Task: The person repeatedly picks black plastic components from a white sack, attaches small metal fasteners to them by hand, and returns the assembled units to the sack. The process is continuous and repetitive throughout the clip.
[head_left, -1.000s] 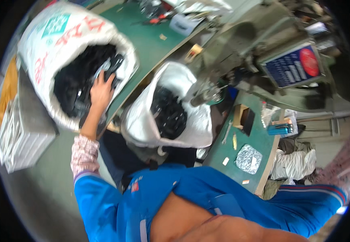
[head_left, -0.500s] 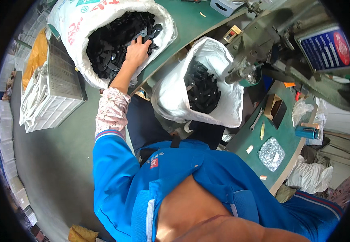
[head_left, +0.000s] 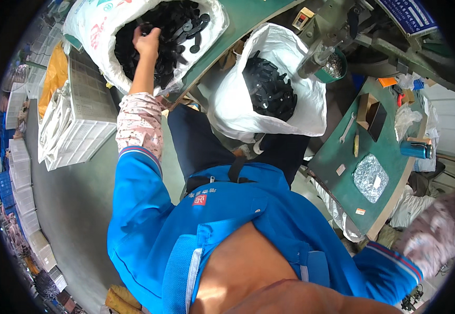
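My left hand (head_left: 147, 44) reaches into a large white woven sack (head_left: 94, 39) lying open at the upper left. Its thumb and fingers close around dark pieces among the many black flat, rounded-end parts (head_left: 183, 31) inside, though the fingertips are partly hidden. A second white sack (head_left: 311, 112) stands open in front of my knees, holding a heap of similar black parts (head_left: 269, 91). Only the right sleeve (head_left: 434, 235) shows, at the right rim; my right hand is out of the picture.
White plastic crates (head_left: 89, 131) stand at left. On the right, a green bench (head_left: 332, 167) bears a wrench (head_left: 348, 128), an open box (head_left: 370, 118), a foil-like packet (head_left: 371, 178) and a blue cylinder (head_left: 416, 149). A machine with a green cup (head_left: 334, 67) overhangs the second sack.
My left hand has moved left and farther into the sack, its fingers closing around pieces. The view has shifted, and the right sleeve shows more at the right rim.
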A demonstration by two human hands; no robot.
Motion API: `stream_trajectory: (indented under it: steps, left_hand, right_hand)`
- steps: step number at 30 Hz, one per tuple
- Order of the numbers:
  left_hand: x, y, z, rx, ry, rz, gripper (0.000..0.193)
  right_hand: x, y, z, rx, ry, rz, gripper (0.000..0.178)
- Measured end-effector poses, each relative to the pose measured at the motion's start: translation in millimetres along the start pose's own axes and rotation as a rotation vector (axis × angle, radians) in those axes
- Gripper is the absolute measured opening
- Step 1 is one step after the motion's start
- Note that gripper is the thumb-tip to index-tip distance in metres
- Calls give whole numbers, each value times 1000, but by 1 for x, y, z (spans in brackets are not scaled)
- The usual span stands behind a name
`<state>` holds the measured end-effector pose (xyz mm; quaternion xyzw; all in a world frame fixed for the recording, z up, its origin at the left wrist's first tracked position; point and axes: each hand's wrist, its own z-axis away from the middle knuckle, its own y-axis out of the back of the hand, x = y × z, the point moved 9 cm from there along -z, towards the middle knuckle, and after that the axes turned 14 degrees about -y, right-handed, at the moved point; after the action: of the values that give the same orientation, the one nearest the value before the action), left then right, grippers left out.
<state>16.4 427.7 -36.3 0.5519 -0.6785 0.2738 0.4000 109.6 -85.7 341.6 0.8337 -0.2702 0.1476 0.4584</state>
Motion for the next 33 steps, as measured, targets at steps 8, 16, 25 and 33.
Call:
stream_trajectory:
  steps: [8, 16, 25, 33]
  left_hand:
    - [-34, 19, 36, 209, 545, 1111, 35]
    - [119, -59, 201, -14, 726, 1437, 35]
    - [167, -101, 202, -277, 711, 1422, 42]
    - [163, -117, 258, -296, 908, 1623, 36]
  right_hand:
    - [-128, -198, 89, -24, -566, -1174, 28]
    - [-231, -294, 101, -295, -1499, -2225, 36]
    - [-134, -254, 138, 145, -1365, -1767, 19]
    - [-178, -249, 148, -19, -1311, -1627, 21]
